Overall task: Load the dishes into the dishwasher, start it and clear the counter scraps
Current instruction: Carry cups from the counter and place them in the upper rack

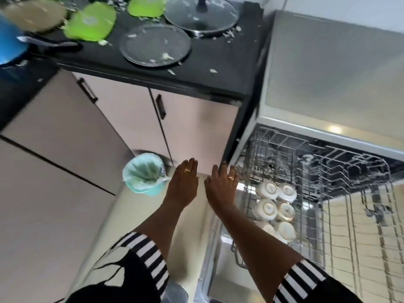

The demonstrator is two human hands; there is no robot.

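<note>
At lower right, the dishwasher [328,84] stood open, its wire rack [349,215] drawn out, white bowls [267,209] inverted along the left side. Soiled glass plate [155,45] and green plates [91,24] lay on the black counter [218,84]. Left hand [182,186] and right hand [220,189] were empty, fingers extended.

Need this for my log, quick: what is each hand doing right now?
Left hand: open, fingers straight, holding nothing.
Right hand: open, fingers straight, holding nothing.
</note>
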